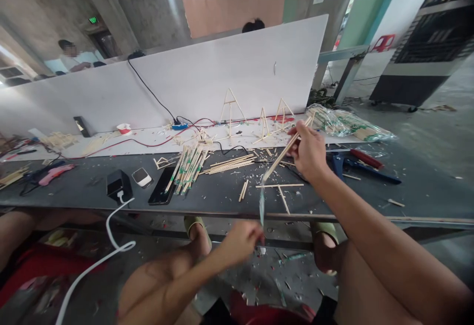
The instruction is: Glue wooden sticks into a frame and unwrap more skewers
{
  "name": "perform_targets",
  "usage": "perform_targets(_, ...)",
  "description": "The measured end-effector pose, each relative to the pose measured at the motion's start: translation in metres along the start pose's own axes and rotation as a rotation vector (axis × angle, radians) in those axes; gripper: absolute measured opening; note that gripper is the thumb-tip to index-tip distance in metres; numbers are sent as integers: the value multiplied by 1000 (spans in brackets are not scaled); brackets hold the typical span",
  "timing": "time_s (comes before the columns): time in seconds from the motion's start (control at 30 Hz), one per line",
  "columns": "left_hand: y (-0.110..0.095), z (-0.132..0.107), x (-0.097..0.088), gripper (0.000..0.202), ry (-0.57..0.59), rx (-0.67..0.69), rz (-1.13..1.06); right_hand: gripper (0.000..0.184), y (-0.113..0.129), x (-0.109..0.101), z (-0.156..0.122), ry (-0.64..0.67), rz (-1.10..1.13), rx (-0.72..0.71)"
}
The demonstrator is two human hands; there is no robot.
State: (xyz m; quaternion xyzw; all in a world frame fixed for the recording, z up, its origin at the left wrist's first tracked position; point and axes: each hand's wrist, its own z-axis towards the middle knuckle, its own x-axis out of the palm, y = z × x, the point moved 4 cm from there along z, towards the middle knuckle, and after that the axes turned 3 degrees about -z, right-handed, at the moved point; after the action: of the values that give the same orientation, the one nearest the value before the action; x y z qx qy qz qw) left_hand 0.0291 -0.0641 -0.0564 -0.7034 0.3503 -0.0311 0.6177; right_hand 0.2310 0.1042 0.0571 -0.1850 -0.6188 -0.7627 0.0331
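My right hand (309, 151) is raised over the dark table (92, 189) and closed on a pair of wooden chopsticks (282, 154) that slant down to the left. A thin clear-green wrapper (262, 205) hangs from their lower end. My left hand (240, 241) is below the table edge, its fingers pinched on the bottom of that wrapper. Loose wooden sticks (229, 163) lie on the table just left of my right hand. Small triangular stick frames (231, 105) stand on the white board behind.
A bundle of wrapped chopsticks (188, 164), a black phone (162, 191), a charger (118, 184) with white cable and a small device (142, 177) lie left. A plastic bag of chopsticks (348, 125) and blue-red tools (365, 164) lie right. Another person's knee (15, 228) is at far left.
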Motion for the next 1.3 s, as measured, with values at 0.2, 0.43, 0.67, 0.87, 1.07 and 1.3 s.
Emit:
perform_targets(0.2, 42, -17, -2, 19, 104, -136, 420, 28, -68, 30, 19, 6, 48, 332)
perform_targets(0.43, -11, -11, -117, 27, 38, -139, 318, 16, -121, 71, 16, 130, 16, 598)
perform_targets(0.67, -13, -5, -103, 25, 464, -51, 299, 16, -117, 56, 15, 129, -45, 616)
perform_targets(0.87, 5, 23, -229, 28, -745, -273, 679, 9, -106, 50, -2, 207, -97, 620)
perform_targets(1.07, 34, 47, -251, 31, -784, -487, 1000, 8, -96, 55, -26, 345, -109, 633)
perform_targets(1.3, 23, 45, -246, 30, -784, -461, 1054, 16, -89, 58, -35, 452, -131, 597)
